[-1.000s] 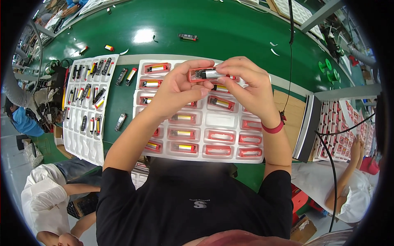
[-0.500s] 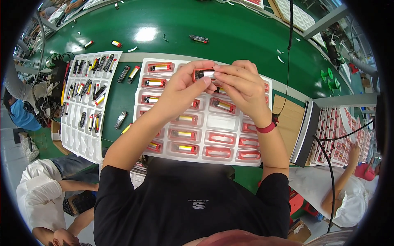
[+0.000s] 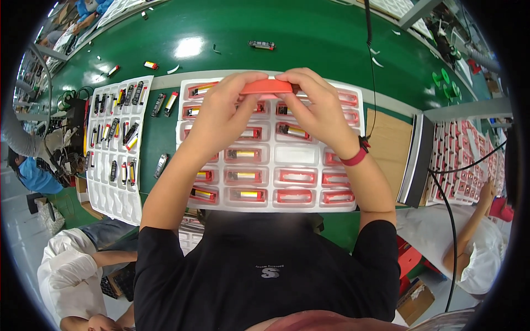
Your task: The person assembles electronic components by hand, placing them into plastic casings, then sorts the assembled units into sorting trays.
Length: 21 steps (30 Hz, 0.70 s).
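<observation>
Above the far part of a white blister tray (image 3: 243, 210), my left hand (image 3: 234, 105) and my right hand (image 3: 313, 105) grip the two ends of a red plastic housing (image 3: 267, 86) between fingers and thumbs. Its smooth red face shows; whatever is inside it is hidden. Red housings fill most of the tray's compartments below my hands. Several hold a yellow-and-silver battery cell, such as the filled housing (image 3: 247, 195). On the right side, a hollow red shell (image 3: 295, 196) shows only white through its middle.
At left, a second white tray (image 3: 113, 190) carries black circuit modules and cells. A black module (image 3: 261, 45) lies on the green bench (image 3: 309, 41). Cardboard (image 3: 389, 144) and a hanging cord (image 3: 375, 83) are at right. Other people work on both sides, one with a white sleeve (image 3: 66, 248).
The red housing has been turned over in my hands: its inside with dark and silver parts showed before, now its plain red face. Both hands have shifted to its ends.
</observation>
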Each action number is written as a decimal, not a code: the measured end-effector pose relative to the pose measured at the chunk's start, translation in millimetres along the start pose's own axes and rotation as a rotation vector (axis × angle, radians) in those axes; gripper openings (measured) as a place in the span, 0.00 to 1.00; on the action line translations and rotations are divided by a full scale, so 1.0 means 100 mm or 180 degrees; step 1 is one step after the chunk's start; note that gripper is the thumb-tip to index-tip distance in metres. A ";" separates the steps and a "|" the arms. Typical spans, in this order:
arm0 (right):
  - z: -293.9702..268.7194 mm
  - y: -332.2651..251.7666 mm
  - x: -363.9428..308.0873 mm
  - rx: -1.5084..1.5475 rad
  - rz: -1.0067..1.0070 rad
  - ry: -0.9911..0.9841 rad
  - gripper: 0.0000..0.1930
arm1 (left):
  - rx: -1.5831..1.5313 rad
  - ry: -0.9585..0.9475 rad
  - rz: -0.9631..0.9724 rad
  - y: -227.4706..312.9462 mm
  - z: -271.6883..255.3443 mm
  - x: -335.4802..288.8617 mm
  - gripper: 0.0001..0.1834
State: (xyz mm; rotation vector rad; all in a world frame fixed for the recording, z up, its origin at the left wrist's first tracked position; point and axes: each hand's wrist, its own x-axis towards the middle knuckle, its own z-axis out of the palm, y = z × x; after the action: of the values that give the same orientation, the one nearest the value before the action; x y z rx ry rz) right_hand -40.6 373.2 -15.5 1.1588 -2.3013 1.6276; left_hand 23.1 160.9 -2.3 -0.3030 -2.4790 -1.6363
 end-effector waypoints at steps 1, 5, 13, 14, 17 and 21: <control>0.04 0.02 -0.01 -0.0333 -0.0399 0.0189 0.14 | 0.0416 0.0108 0.0359 0.02 0.00 0.01 0.18; 0.00 0.01 0.03 -0.0576 -0.0561 0.0135 0.13 | 0.0738 -0.0162 0.0337 0.12 -0.08 0.09 0.15; -0.01 -0.16 -0.05 -0.0767 -0.0610 -0.0158 0.15 | 0.1466 -0.0405 0.0981 0.18 -0.14 0.02 0.17; 0.06 -0.12 -0.07 -0.0789 -0.0623 -0.0013 0.14 | 0.1466 -0.0394 0.1014 0.14 -0.12 0.03 0.17; -0.01 -0.08 -0.05 -0.0759 -0.0517 -0.0028 0.12 | 0.1245 -0.0463 0.0783 0.15 -0.09 0.04 0.16; -0.29 -0.31 -0.15 -0.0188 0.0402 -0.0506 0.10 | 0.0243 -0.0621 0.0308 0.13 -0.05 -0.03 0.13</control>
State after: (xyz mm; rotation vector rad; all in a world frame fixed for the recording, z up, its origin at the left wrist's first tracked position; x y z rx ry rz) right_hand -20.3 400.6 13.7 1.1930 -2.5507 1.5465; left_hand 29.6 161.2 10.6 -0.5887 -2.6124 -1.5369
